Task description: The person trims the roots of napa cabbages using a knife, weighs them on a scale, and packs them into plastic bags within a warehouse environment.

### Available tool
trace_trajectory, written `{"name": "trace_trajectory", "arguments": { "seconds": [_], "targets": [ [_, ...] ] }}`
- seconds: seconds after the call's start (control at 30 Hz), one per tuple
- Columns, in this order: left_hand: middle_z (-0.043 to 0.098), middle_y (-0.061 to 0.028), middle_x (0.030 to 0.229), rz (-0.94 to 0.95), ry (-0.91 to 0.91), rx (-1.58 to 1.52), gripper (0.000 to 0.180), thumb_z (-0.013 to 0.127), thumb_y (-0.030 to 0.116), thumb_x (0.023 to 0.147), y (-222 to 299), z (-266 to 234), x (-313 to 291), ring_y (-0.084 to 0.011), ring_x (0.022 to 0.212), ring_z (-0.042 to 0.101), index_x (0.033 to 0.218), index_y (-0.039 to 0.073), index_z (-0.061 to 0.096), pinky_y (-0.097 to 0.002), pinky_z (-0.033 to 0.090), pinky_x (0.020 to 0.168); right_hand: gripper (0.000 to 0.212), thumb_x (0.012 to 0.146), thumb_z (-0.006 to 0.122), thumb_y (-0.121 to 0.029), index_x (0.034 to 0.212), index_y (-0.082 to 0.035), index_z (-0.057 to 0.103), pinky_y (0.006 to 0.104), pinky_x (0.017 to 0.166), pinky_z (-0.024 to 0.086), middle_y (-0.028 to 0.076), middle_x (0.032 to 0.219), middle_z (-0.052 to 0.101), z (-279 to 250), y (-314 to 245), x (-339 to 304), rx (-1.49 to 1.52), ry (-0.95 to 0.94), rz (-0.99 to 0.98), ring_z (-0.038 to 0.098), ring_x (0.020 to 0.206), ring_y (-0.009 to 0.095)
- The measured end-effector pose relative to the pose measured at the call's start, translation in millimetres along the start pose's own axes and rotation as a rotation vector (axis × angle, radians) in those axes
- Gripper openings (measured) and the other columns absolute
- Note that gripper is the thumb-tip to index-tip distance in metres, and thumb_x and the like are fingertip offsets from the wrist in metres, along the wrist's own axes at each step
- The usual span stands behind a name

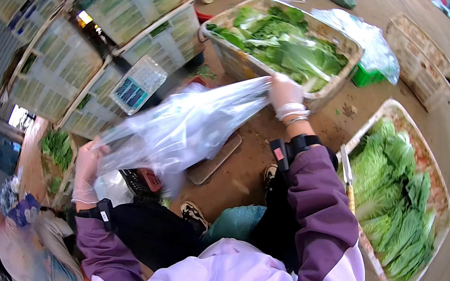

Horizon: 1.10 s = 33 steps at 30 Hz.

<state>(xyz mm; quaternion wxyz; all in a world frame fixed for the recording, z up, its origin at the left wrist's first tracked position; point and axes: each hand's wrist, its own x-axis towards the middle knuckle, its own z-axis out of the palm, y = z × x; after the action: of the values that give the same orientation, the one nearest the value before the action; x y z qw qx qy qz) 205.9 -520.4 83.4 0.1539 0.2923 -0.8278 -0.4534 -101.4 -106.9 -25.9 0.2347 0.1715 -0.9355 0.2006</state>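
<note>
Well, you have your hands spread wide apart, each with its fingers pinched on an end of a clear plastic bag (pixel 180 124). Your right hand (pixel 285 94), in a thin see-through glove, is reached forward, its forearm running up from the lower right and its wrist ringed by a black strap. Your left hand (pixel 90 168), gloved the same way, is held lower and closer to you, out on the left, with its forearm nearly upright in the view.

The bag lies between the two hands, stretched on a slant from lower left to upper right, its middle sagging in loose folds (the lower edge is blurred) above the brown floor (pixel 244 182) and in front of your shoes. Just beyond your right hand stands a pale crate (pixel 237 65) filled with leafy greens (pixel 297 48). To the right of your right sleeve, a second crate (pixel 442 221) carries heads of leafy cabbage (pixel 395 193), and what looks like a knife (pixel 347 166) lies along its near rim. Stacked crates (pixel 135 3) rise on your left, and a co-worker (pixel 34 251) is at the lower left.
</note>
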Motion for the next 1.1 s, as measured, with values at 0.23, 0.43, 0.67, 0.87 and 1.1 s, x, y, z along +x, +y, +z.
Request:
{"name": "trace_trajectory", "arguments": {
  "seconds": [0.23, 0.43, 0.67, 0.87, 1.1],
  "targets": [
    [0.059, -0.0180, 0.067, 0.327, 0.410, 0.590, 0.036, 0.063, 0.038, 0.083, 36.6, 10.0, -40.0, -0.0311, 0.057, 0.055, 0.077, 0.002, 0.060, -0.0381, 0.043, 0.054, 0.088, 0.069, 0.069, -0.035, 0.140, -0.006, 0.027, 0.0400, 0.089, 0.046, 0.019, 0.117, 0.056, -2.4, -65.5, -15.9, -0.015, -0.660, -0.121, 0.057, 0.103, 0.034],
    [0.061, -0.0135, 0.071, 0.649, 0.134, 0.451, 0.021, 0.062, 0.028, 0.081, 71.8, 118.8, -70.5, -0.0326, 0.067, 0.061, 0.080, 0.007, 0.059, -0.0396, 0.047, 0.056, 0.081, 0.064, 0.073, -0.022, 0.133, 0.000, 0.037, 0.0419, 0.101, 0.032, 0.022, 0.129, 0.043, -54.9, -181.7, -68.5, 0.729, -0.290, -0.705, 0.045, 0.117, 0.036],
    [0.058, -0.0132, 0.089, 0.387, 0.148, 0.724, 0.015, 0.053, 0.005, 0.074, -12.2, 101.8, -25.9, -0.0358, 0.084, 0.058, 0.088, 0.007, 0.058, -0.0435, 0.048, 0.070, 0.027, 0.078, 0.052, -0.008, 0.101, -0.014, 0.064, 0.0388, 0.062, 0.051, 0.012, 0.083, 0.066, 9.9, -121.7, -34.4, 0.280, -0.099, -0.364, 0.064, 0.069, 0.030],
    [0.062, -0.0231, 0.085, -0.081, 0.312, 0.617, 0.017, 0.050, 0.011, 0.077, -70.2, 46.5, 24.3, -0.0399, 0.087, 0.060, 0.083, 0.005, 0.064, -0.0459, 0.047, 0.079, 0.033, 0.071, 0.049, 0.004, 0.097, -0.008, 0.065, 0.0364, 0.076, 0.051, 0.017, 0.093, 0.065, 1.4, -86.5, 13.3, 0.566, -0.108, -0.148, 0.064, 0.081, 0.033],
    [0.063, -0.0219, 0.086, 0.279, 0.500, 0.113, 0.018, 0.050, 0.013, 0.084, -5.2, 5.3, -7.5, -0.0355, 0.082, 0.061, 0.091, 0.003, 0.063, -0.0407, 0.047, 0.074, 0.037, 0.085, 0.051, -0.023, 0.113, 0.000, 0.057, 0.0372, 0.081, 0.050, 0.018, 0.100, 0.064, -28.6, -97.0, 18.7, 0.210, -0.434, -0.361, 0.063, 0.088, 0.032]
  ]
}}
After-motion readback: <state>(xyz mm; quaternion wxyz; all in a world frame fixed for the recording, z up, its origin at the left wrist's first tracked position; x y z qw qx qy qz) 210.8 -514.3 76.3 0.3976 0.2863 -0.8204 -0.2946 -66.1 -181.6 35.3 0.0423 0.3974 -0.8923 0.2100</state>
